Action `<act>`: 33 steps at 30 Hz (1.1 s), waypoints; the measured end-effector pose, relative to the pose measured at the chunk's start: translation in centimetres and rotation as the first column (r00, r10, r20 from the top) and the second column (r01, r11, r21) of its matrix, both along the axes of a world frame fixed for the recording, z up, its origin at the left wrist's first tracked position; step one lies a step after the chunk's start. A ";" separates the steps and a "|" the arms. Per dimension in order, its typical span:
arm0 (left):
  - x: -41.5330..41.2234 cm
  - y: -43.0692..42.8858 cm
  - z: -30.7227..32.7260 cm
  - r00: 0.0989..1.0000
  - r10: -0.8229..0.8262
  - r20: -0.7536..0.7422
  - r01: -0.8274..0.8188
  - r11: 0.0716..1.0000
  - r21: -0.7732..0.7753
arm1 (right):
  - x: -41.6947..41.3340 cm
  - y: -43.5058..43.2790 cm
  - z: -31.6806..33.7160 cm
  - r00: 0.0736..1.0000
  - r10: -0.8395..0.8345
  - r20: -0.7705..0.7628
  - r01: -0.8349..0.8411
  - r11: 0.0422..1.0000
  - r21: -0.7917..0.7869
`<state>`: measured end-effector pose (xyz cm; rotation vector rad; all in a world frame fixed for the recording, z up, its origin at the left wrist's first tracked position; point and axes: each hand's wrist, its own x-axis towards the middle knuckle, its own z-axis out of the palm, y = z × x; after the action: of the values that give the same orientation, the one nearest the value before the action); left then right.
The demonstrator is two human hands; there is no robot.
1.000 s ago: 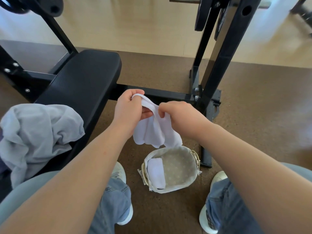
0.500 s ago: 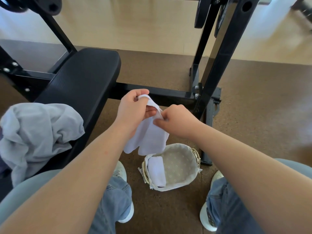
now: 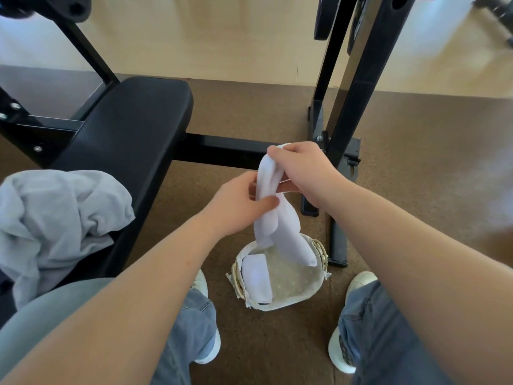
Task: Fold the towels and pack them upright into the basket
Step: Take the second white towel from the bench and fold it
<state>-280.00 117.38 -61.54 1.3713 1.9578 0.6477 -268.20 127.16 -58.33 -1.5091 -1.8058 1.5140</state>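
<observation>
White towel hangs in mid-air between both hands, its lower end over the basket; whether that end touches the rim cannot be told. The largest thing in view is the black padded bench, the surface on the person's left. On its near end lies a crumpled grey cloth heap, perhaps more towels, though that is a guess. On the brown floor, between the person's shoes, sits the basket, woven, with a pale dotted liner. Inside it one folded towel stands against the left wall, apparently on edge. The right hand has its fingers curled round the top of the hanging cloth, bunching it. The left hand, lower and just beside it, pinches the cloth between thumb and fingers.

The step in hand looks like the folding of a second piece: it is gathered into a loose, twisted strip, not yet a flat packet. The next move probably calls for squaring the edges and doubling it over to match the packed one. It would then go in on edge beside that one. No brand, label or writing can be read anywhere.
</observation>
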 end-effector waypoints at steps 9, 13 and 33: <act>-1.7 0.4 0.3 0.920 0.279 0.276 -0.295 0.955 0.016 | 0.3 -0.7 -0.3 0.942 0.330 0.057 -0.335 0.934 0.124; -1.9 0.4 0.8 0.865 0.327 0.381 -0.343 0.939 -0.026 | 0.3 -0.8 -0.8 0.932 0.350 0.098 -0.359 0.927 0.108; -1.8 0.3 1.9 0.855 0.346 0.385 -0.405 0.911 0.080 | 1.8 0.4 0.9 0.909 0.337 0.246 -0.417 0.759 0.500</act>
<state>-281.80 117.70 -59.60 0.8669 1.9063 1.1770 -266.39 127.56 -57.47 -1.0248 -2.4730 0.9035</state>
